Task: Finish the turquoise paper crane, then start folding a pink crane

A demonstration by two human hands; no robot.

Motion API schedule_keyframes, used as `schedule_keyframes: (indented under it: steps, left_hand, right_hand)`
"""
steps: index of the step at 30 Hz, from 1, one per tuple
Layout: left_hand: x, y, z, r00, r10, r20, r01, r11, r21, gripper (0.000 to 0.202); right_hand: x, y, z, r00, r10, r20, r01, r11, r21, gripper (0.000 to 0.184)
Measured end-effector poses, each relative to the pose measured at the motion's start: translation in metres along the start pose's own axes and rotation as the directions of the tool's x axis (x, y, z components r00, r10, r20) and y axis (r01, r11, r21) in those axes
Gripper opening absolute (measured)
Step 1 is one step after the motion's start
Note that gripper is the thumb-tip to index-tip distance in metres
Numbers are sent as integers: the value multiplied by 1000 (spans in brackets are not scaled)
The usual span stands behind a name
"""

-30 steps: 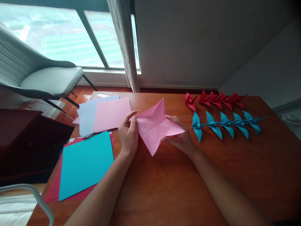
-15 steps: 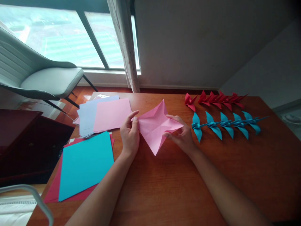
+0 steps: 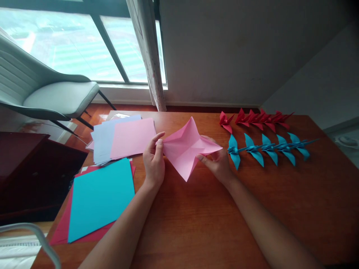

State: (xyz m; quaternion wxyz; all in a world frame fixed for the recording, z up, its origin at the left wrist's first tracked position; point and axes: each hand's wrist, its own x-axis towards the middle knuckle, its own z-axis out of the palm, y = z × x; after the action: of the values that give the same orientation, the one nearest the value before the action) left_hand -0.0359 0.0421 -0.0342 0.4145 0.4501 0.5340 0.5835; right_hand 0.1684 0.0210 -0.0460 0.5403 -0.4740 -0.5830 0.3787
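Observation:
A creased pink sheet of origami paper (image 3: 183, 149) is held above the table, its corners pointing up, down, left and right. My left hand (image 3: 155, 160) pinches its left corner between thumb and fingers. On the other side, my right hand (image 3: 215, 160) grips the paper near its right corner, thumb in front and fingers partly hidden behind. Creases cross the sheet's middle, and the right side is bent into a ridge. To the right of my right hand lie blue paper cranes (image 3: 269, 147) in a row, with red paper cranes (image 3: 252, 118) behind them.
Pink sheets (image 3: 133, 136) and pale blue sheets (image 3: 102, 144) lie stacked at the table's back left. Nearer, blue sheets (image 3: 102, 200) rest on red sheets (image 3: 60, 228). A chair (image 3: 61, 97) stands beyond the wooden table (image 3: 193, 231), by the window.
The pink paper has been drawn out wider, its right corner shifting right and its bottom corner rising slightly. Both hands keep their hold.

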Motion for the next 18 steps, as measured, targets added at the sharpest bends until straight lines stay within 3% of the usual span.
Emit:
schedule_keyframes:
  steps: [4, 7, 14, 18]
  left_hand:
    - [1, 3, 0, 997, -37, 67, 40, 999, -35, 41]
    - [2, 2, 1, 994, -62, 90, 67, 996, -57, 40]
    - [3, 1, 1, 995, -60, 75, 63, 997, -41, 41]
    - [2, 4, 1, 1000, -9, 29, 8, 1000, 13, 36]
  right_hand:
    - [2, -2, -1, 995, 25, -93, -22, 999, 32, 30]
    - [4, -6, -1, 983, 71, -170, -57, 994, 89, 25]
    - [4, -7, 0, 975, 100, -200, -93, 995, 46, 30]
    - [1, -2, -1, 960, 91, -264, -94, 996, 3, 49]
